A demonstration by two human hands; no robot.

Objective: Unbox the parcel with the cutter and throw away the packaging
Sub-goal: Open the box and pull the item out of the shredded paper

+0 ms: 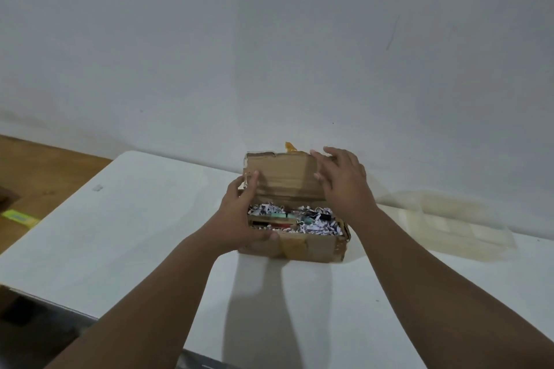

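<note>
A small brown cardboard parcel stands on the white table, its lid flap raised upright at the back. Inside lie shredded white paper and some coloured items, green, red and black, partly buried. My left hand grips the box's left end, thumb on the front wall and fingers up by the flap's left edge. My right hand holds the flap's right edge, fingers spread over its top corner. A scrap of orange-brown tape sticks up from the flap's top edge. No cutter is in view.
The white table meets a pale wall right behind the box. A clear, yellowish plastic sheet lies on the table to the right. Wooden floor shows at the left, with a yellow-green object on it.
</note>
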